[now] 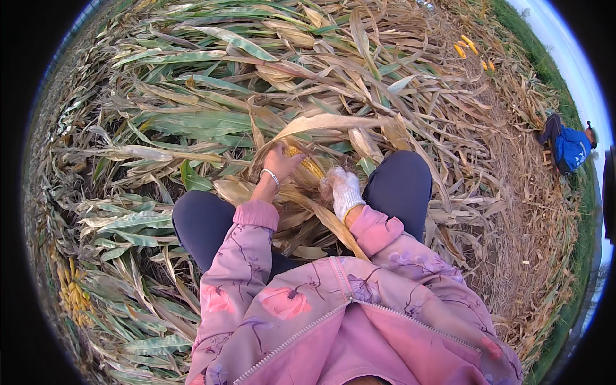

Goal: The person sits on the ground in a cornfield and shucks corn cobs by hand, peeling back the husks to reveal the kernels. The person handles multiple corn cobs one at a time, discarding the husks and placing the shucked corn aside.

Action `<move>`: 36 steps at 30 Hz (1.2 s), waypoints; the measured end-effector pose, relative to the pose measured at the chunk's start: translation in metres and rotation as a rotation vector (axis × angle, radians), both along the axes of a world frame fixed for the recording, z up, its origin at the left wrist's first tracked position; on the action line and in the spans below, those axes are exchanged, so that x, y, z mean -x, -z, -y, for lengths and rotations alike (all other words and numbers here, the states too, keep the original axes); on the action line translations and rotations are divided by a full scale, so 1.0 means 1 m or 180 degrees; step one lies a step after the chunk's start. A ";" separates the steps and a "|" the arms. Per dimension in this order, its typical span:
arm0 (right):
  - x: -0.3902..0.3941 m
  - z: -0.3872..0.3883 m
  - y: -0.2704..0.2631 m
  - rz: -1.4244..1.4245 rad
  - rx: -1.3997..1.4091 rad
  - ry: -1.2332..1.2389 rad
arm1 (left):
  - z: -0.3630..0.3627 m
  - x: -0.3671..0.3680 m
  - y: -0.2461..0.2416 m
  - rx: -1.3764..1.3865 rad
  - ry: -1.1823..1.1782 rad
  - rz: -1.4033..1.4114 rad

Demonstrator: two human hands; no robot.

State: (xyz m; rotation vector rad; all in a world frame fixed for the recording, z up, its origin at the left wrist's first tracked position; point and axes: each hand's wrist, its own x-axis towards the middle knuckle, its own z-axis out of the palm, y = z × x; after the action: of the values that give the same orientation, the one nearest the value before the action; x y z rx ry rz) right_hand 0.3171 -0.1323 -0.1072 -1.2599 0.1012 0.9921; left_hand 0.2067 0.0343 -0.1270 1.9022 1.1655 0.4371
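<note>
An ear of corn [312,166] lies between my hands, its yellow kernels bare along one side and dry husk around the rest. Bare but for a bracelet at the wrist, my left hand [281,162] grips the ear's left end and the peeled-back husk [264,150]. My right hand [342,186], in a white knitted glove, is closed at the ear's other end around brownish corn silk and husk [326,190]. Its fingertips are partly hidden by the silk. Long dry husk leaves [332,224] hang below, between my bent knees.
Cut corn stalks and leaves [207,120] cover the ground all around. Several husked ears [464,45] lie at the upper right, and a heap of yellow ears [74,293] is at the lower left. A person in blue [571,147] sits at the far right.
</note>
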 end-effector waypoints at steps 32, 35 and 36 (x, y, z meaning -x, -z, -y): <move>-0.011 -0.037 0.042 0.5539 0.3832 -0.2821 | 0.129 0.060 -0.018 0.5454 -0.0856 0.1328; -0.012 -0.039 0.046 0.4242 0.3026 -0.1987 | 0.125 0.071 -0.071 0.4084 -0.0554 0.1608; -0.009 -0.044 0.044 0.2685 0.2366 -0.1093 | 0.110 0.083 -0.091 0.3709 -0.0631 0.1537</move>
State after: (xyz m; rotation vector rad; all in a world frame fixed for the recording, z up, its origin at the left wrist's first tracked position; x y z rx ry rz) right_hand 0.3258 -0.0886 -0.1510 -2.3513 -0.4561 0.6338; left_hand 0.1233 -0.0759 -0.0356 0.6312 0.9385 0.2052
